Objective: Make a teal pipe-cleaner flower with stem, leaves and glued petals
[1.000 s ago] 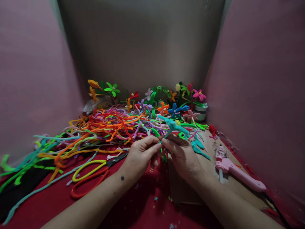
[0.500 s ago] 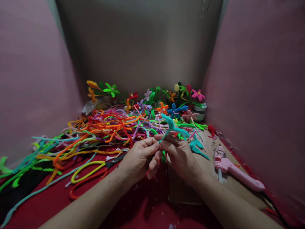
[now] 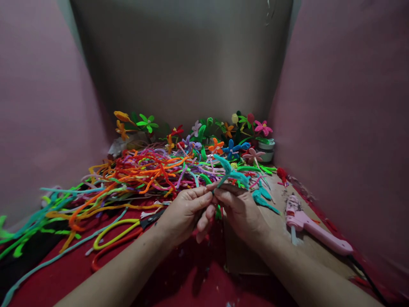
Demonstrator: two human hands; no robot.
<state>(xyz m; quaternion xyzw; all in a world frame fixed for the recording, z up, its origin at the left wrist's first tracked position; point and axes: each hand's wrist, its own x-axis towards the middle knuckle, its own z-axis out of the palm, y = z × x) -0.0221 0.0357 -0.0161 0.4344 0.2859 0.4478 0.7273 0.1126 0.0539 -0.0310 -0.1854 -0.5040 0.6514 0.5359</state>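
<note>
Between my hands is a turquoise pipe cleaner piece point(image 3: 226, 169) with leaf-like loops at its top and a stem running down to my fingers. My left hand point(image 3: 188, 213) pinches the lower end of the stem between thumb and index finger. My right hand point(image 3: 243, 213) grips the same stem just beside it, fingers curled. The stem's tip is hidden by the fingertips. Just beyond my right hand, more turquoise looped pieces point(image 3: 263, 198) lie on a cardboard sheet point(image 3: 246, 260).
A heap of coloured pipe cleaners point(image 3: 143, 170) spreads to the left. Scissors with yellow and red handles point(image 3: 116, 234) lie by my left forearm. A pink glue gun point(image 3: 315, 230) with a cord rests at right. Finished pipe cleaner flowers point(image 3: 231, 148) and a small white pot point(image 3: 266, 151) stand behind.
The view has shifted slightly. The turquoise piece is tilted a little differently, while both hands keep their pinch on its stem.
</note>
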